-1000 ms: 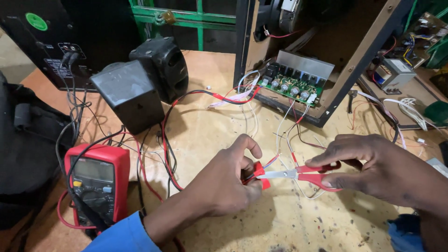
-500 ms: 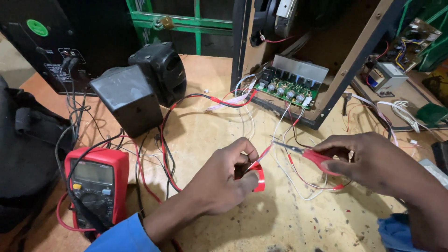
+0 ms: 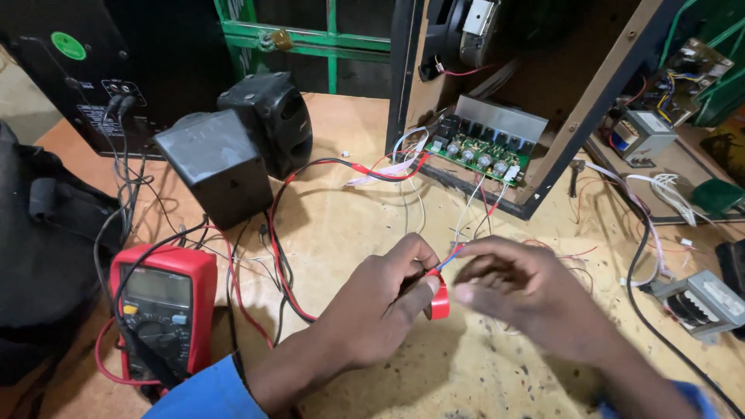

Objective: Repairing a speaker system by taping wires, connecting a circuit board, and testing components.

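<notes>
Fingers of the left hand [image 3: 372,310] pinching a red tape roll [image 3: 439,299], right hand [image 3: 516,291] fingertips gripping thin wires [image 3: 450,256] just above it.

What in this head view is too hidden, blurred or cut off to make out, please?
- Wire joint: covered by the left hand and right hand.
- Red tape roll: mostly behind the left thumb.
- Right fingertips: motion-blurred, so their grip is unclear.
- Multimeter: dial under its leads.
</notes>
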